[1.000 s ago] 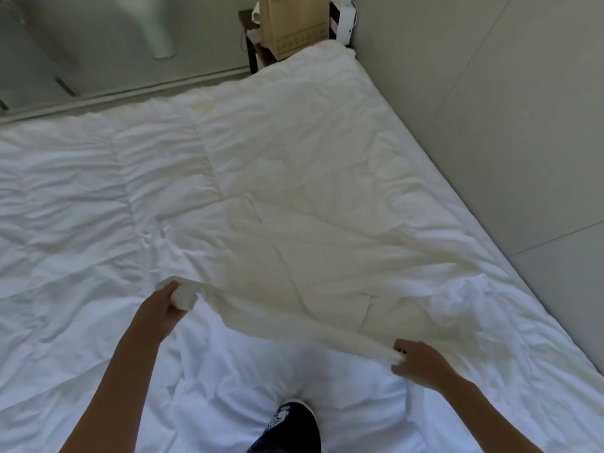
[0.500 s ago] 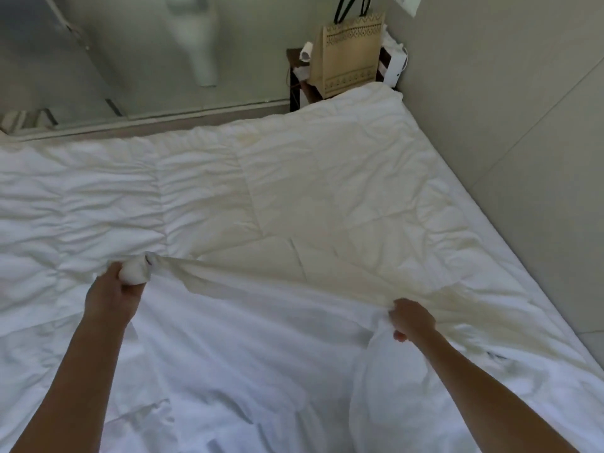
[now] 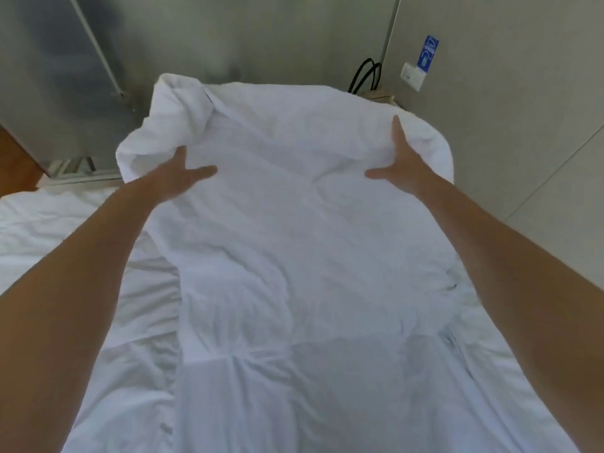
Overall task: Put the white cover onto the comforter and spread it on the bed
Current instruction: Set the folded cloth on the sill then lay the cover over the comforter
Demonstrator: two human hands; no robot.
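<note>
1. White cloth fills most of the head view: the white cover [image 3: 294, 223] is raised in a broad sheet in front of the person, its far edge up near the wall and its lower part running down toward the bottom of the frame.
2. Left hand [image 3: 178, 178] is stretched out on the left side of the raised sheet, thumb spread out toward the middle and the other fingers pointing up along the cloth. Their tips go under a bunched fold, so whether they grip the fabric or only press on it cannot be told.
3. Right hand [image 3: 397, 161] is stretched out on the right side at about the same height, well apart from the left. Its thumb points inward and one finger lies straight up the cloth; the rest are hidden by the fabric, so the grasp cannot be told.
4. Wrinkled white bedding, seemingly the comforter [image 3: 81, 256], lies flat on the bed to the left of and below the raised sheet.
5. Beyond the cover's upper right edge, black bag handles [image 3: 366, 75] stand up, next to a wall socket [image 3: 412, 76] with a blue card [image 3: 428, 55] above it.
6. Grey wall [image 3: 523, 125] runs along the right side.
</note>
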